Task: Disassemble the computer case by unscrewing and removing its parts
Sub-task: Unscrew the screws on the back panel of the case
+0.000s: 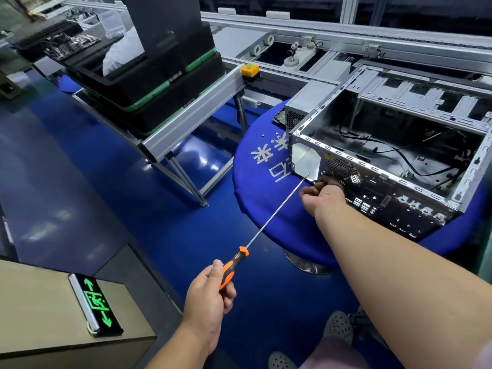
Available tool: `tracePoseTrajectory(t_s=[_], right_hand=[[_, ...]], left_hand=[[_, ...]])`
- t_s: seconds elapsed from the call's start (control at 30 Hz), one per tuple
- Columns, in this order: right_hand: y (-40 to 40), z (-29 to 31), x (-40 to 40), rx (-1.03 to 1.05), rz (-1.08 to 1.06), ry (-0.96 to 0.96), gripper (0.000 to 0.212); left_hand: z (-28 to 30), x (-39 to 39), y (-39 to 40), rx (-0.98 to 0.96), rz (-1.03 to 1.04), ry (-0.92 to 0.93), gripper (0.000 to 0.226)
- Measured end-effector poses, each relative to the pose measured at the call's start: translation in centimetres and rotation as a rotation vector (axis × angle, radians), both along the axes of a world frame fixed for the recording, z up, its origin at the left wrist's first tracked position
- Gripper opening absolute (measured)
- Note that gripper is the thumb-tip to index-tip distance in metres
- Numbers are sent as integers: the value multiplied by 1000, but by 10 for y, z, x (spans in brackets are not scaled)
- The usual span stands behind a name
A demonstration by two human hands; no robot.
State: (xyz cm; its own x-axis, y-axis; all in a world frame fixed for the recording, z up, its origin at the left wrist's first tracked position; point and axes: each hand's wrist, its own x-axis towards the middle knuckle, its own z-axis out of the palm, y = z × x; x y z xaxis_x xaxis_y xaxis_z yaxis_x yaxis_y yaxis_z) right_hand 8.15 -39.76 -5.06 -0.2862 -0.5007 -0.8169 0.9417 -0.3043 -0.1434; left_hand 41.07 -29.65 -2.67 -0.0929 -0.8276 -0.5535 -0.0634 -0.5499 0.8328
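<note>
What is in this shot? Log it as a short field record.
left hand: grips the orange and black screwdriver, whose long shaft points at the case
right hand: fingers curled at the rear panel of the computer case, by the shaft tip; what they pinch cannot be seen
case state: side open, cables inside
support: round blue table
loose parts: small screws on the table

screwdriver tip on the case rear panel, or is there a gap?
Cannot tell. In the head view the screwdriver tip ends by the right hand at the computer case rear edge; contact isn't plainly visible.
</note>
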Motion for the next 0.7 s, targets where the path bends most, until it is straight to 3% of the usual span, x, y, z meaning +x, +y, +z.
tracePoseTrajectory(t_s=[0.2, 0.4, 0.57, 0.7], right_hand=[[17, -14, 7, -16, 153, 144, 20], [46, -22, 9, -259, 188, 166, 4], [58, -25, -4, -129, 312, 207, 41], [75, -25, -17, -90, 450, 324, 28]], left_hand=[[4, -2, -1, -6, -22, 12, 44], [4, -2, -1, -5, -26, 20, 41], [-2, -3, 6, 25, -59, 16, 39], [-7, -8, 14, 18, -145, -13, 42]])
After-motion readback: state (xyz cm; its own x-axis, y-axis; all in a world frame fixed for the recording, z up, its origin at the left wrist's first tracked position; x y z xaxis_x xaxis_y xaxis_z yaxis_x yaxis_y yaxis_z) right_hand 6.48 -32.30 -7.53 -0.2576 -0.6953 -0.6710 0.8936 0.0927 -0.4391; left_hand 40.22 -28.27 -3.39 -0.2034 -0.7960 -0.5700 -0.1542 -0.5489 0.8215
